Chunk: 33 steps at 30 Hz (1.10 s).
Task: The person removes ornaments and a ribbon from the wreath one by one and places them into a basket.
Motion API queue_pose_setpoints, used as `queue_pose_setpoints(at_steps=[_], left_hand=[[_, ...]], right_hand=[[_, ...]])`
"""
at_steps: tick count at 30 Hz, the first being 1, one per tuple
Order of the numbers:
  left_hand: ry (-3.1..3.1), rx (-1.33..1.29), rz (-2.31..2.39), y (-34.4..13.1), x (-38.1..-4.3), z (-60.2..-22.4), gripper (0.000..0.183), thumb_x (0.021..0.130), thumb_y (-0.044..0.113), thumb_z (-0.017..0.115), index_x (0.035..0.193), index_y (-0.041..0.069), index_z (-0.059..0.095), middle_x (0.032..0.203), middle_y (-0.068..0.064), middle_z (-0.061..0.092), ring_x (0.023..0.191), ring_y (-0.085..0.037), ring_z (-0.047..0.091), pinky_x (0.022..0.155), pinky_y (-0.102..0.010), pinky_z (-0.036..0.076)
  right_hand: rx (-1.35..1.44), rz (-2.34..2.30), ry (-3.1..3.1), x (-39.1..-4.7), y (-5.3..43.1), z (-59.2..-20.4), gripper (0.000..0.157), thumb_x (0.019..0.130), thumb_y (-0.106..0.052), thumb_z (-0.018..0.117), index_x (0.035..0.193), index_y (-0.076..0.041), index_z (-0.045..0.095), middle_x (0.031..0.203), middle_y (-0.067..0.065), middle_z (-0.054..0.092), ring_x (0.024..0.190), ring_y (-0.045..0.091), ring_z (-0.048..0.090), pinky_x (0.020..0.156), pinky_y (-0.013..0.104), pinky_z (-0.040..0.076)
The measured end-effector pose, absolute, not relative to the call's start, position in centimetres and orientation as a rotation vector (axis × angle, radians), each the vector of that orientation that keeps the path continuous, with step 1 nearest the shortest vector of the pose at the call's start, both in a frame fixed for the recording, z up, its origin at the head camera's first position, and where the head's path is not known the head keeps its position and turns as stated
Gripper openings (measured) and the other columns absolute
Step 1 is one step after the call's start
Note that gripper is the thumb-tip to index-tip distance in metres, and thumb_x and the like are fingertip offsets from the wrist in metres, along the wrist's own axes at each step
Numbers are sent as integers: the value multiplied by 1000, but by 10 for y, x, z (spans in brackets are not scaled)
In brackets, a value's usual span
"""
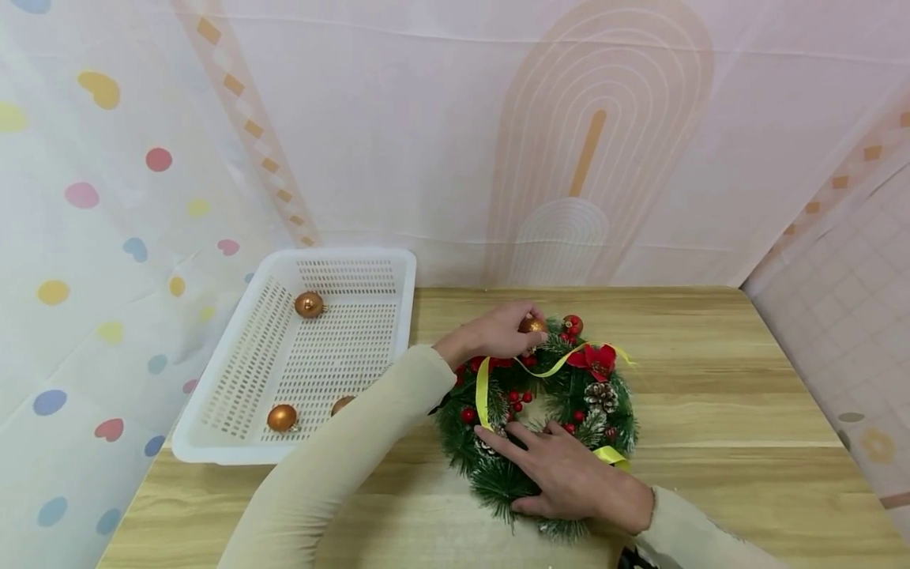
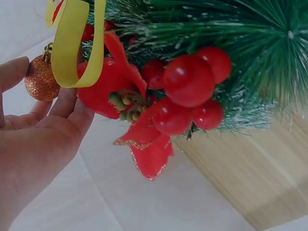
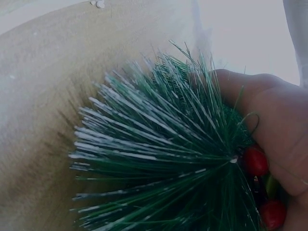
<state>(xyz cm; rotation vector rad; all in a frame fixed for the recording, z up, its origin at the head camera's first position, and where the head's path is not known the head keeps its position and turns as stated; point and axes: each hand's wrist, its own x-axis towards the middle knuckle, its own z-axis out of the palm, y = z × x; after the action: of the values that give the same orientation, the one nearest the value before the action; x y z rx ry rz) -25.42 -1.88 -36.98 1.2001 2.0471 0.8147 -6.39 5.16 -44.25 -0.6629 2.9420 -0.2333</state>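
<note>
A green Christmas wreath with frosted needles lies on the table, decorated with red berries, pinecones, red flowers and yellow ribbon. At its far side my left hand pinches a glittery copper bauble between thumb and fingers. In the left wrist view that bauble has a gold cap and hangs beside the yellow ribbon and a red flower. My right hand grips the wreath's near side, fingers spread over the ring; the right wrist view shows its thumb against the needles.
A white perforated basket stands on the left of the wooden table. In it lie copper baubles, one partly hidden by the left sleeve. A patterned curtain hangs behind the table.
</note>
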Motion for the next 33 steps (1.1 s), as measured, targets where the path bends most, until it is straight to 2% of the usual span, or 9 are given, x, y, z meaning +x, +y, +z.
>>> queue_pose_setpoints(at_steps=[10,15,24,33], left_hand=[[2064,1359,677,-22,-251,-373,20,95,27,53,112,16,51,95,1,60,76,-9,61,72,-25,48],[2015,1315,702,-21,-248,-374,24,95,27,53,116,14,52,91,0,63,72,-11,64,70,-25,51],[1998,1261,773,-25,-250,-370,22,94,28,55,114,18,52,95,-1,62,81,-18,65,65,-28,51],[2064,1317,813,-30,-254,-362,28,94,32,55,118,17,53,102,2,59,86,-14,58,71,-28,48]], right_hand=[[-640,-251,2919,-64,52,-443,100,79,-61,61,149,-35,-5,141,8,39,104,19,60,88,51,43],[-642,-248,2922,-64,52,-443,100,79,-61,61,149,-35,-5,141,7,39,104,18,60,88,51,42],[-652,-235,2936,-64,52,-443,99,79,-61,61,149,-35,-3,140,7,41,106,19,59,87,50,43],[-650,-246,2933,-64,52,-441,98,79,-60,61,149,-34,-2,140,8,41,106,19,60,88,51,43]])
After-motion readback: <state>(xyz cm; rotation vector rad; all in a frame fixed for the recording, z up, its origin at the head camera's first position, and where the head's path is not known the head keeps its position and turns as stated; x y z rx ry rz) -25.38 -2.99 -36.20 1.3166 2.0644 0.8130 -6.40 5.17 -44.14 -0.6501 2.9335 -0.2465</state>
